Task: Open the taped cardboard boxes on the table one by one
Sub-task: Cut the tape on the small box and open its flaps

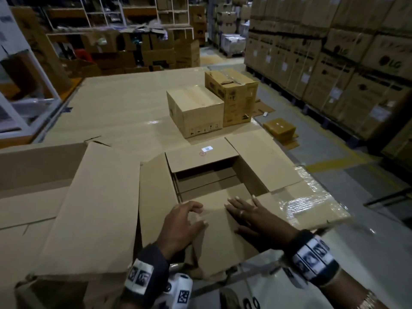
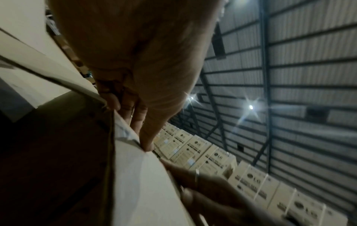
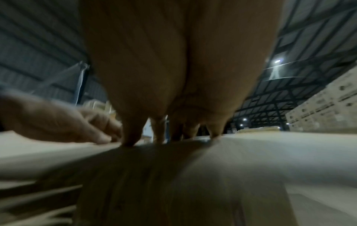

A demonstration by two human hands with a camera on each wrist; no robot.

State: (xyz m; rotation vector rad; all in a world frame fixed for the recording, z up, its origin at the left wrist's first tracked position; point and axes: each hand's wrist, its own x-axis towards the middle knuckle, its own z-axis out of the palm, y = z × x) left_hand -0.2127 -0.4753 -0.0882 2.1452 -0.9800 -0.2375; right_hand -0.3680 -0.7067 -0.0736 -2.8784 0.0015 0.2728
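So the open box (image 1: 214,175) sits at the near edge of the table (image 1: 124,112), flaps splayed out on all sides. Both hands are on its near flap (image 1: 220,233): left hand (image 1: 180,226) on the left part with fingers loosely bent, fingertips on the cardboard, right hand (image 1: 252,217) just beside it, laid flat with fingers spread. Neither grips anything. Two closed boxes, a plain one (image 1: 196,110) and a taller one (image 1: 234,94), stand touching farther back.
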